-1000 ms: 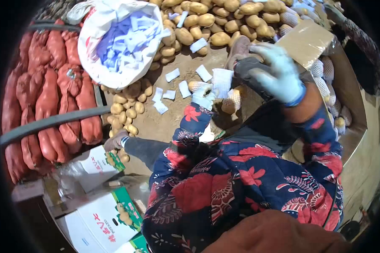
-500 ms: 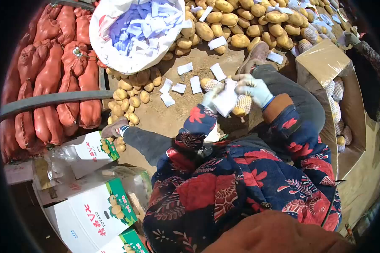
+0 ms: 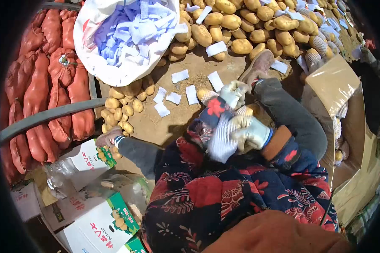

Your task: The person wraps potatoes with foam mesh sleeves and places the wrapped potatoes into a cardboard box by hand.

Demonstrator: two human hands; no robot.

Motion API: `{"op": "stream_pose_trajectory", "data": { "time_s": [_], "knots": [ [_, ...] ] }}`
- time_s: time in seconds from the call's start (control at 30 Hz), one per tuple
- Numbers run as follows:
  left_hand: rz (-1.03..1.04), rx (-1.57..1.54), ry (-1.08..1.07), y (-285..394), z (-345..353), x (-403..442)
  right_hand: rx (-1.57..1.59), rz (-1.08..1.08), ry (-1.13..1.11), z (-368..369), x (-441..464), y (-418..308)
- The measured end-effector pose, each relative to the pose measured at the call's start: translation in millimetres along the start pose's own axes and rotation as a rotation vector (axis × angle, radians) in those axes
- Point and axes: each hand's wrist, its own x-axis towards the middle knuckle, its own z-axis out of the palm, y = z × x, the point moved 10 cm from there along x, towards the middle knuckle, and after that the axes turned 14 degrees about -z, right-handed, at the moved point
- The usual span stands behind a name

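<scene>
My right hand (image 3: 252,131), in a white glove, is closed on a white foam net sleeve (image 3: 223,141) that hangs over my left forearm, blurred by motion. Just above it, my left hand (image 3: 234,95), gloved too, has its fingers curled; what they hold, if anything, is hidden. A netted potato (image 3: 205,95) lies on the ground beside my left hand. Another netted potato (image 3: 245,111) shows between the two hands. Several flat foam sleeves (image 3: 191,95) are scattered on the soil to the left.
A white sack (image 3: 82,46) of foam sleeves stands at the upper left, near red filled bags (image 3: 36,101). Loose potatoes (image 3: 240,46) are heaped at the top. An open carton (image 3: 354,139) with netted potatoes is at the right. Printed potato boxes (image 3: 97,227) lie at the lower left.
My right hand has moved down toward my body with the foam sleeve, away from my left hand. Half a second ago both hands were at the sleeve.
</scene>
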Motion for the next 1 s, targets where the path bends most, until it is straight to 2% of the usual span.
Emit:
{"op": "stream_pose_trajectory", "data": {
  "time_s": [0.03,0.07,0.13,0.17,0.2,0.27,0.3,0.33,0.4,0.43,0.47,0.5,0.53,0.57,0.6,0.63,0.67,0.7,0.73,0.77,0.8,0.83,0.87,0.9,0.93,1.0],
  "knots": [
    [0.077,-0.011,0.109,-1,-20,29,-0.030,0.110,0.026,7,-10,16],
    [0.072,0.130,0.293,-3,-51,60,0.005,0.179,-0.023,17,-15,20],
    [0.039,0.333,0.647,-3,-118,120,-0.011,0.085,-0.335,45,-14,-3],
    [0.022,0.390,0.819,-3,-154,150,-0.081,0.050,-0.379,41,-15,0],
    [0.114,0.210,0.913,-4,-177,170,-0.152,0.015,-0.422,37,-16,5],
    [-0.008,0.371,1.214,32,-175,130,-0.099,0.086,-0.446,39,-16,9],
    [0.021,0.357,1.243,42,-174,129,-0.188,-0.035,-0.462,44,-8,-5],
    [0.086,0.333,1.217,53,-173,129,-0.202,-0.197,-0.544,44,-4,-9],
    [0.181,0.272,1.116,62,-176,139,-0.154,-0.171,-0.480,31,-2,-2],
    [0.131,0.434,0.975,68,-181,163,-0.136,-0.113,-0.379,19,-2,3],
    [0.124,0.401,0.949,66,-180,155,-0.113,-0.057,-0.279,8,-3,8],
    [0.116,0.369,0.924,65,-178,146,-0.129,-0.100,-0.132,9,5,-16],
    [0.107,0.337,0.899,61,-178,140,-0.137,-0.105,0.109,-18,1,-16],
    [0.027,0.045,0.739,42,-175,142,-0.296,-0.240,0.206,-37,7,-36],
    [-0.055,-0.245,0.571,20,-167,143,-0.244,-0.428,0.307,-53,12,-53],
    [-0.066,-0.311,0.447,6,-157,137,-0.351,-0.512,0.508,-67,11,-77],
    [-0.076,-0.334,0.385,7,-138,114,-0.483,-0.689,0.441,-69,17,-99],
    [-0.036,-0.222,0.328,9,-123,95,-0.514,-0.650,0.495,-79,17,-97],
    [-0.004,-0.118,0.269,8,-105,72,-0.816,-0.737,0.519,-90,20,-99],
    [0.223,0.007,0.253,21,-83,47,-0.850,-0.802,0.502,-71,23,-106],
    [0.365,0.191,0.289,30,-64,18,-1.150,-0.793,0.416,-62,28,-106],
    [0.510,0.364,0.349,40,-42,-15,-0.891,-0.816,0.326,-60,37,-93],
    [0.350,0.390,0.391,27,-42,-27,-1.128,-0.901,0.327,-68,36,-87],
    [0.188,0.421,0.425,10,-43,-39,-0.856,-0.787,0.325,-65,31,-80],
    [0.166,0.413,0.438,8,-41,-63,-0.588,-0.670,0.321,-54,28,-79],
    [0.228,0.357,0.420,7,-35,-89,-0.212,-0.576,0.143,-20,25,-72]
  ]
}}
